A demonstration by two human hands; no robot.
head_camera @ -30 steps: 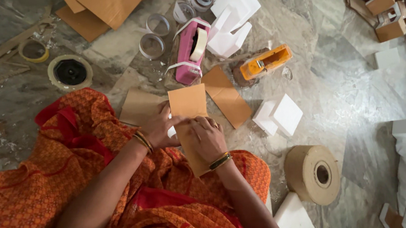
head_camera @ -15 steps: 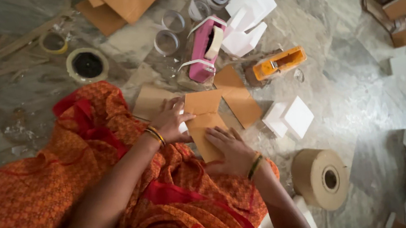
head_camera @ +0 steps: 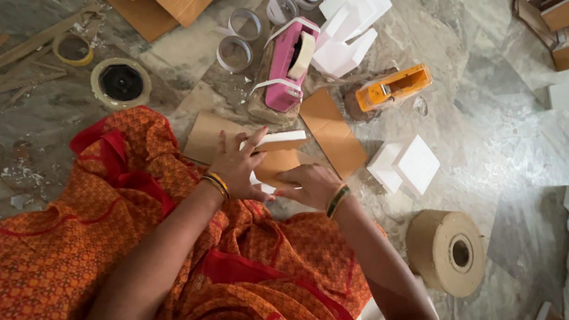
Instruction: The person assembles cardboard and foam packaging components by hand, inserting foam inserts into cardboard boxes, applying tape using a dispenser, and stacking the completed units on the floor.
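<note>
I sit on a marble floor with orange patterned cloth over my lap. My left hand grips the left side of a small box with a white edge and brown cardboard faces. My right hand holds the box from below and to the right, fingers pressed on the brown face. Both wrists carry bangles. Under the hands lies a flat brown cardboard sheet.
A pink tape dispenser and an orange tape dispenser lie ahead. A brown card piece, white blocks, a big brown tape roll, clear tape rings and a black-centred roll surround me. Small boxes stand at top right.
The brown piece that lay flat is now folded up with a white edge showing on top. My right hand has moved from the lap up against the box.
</note>
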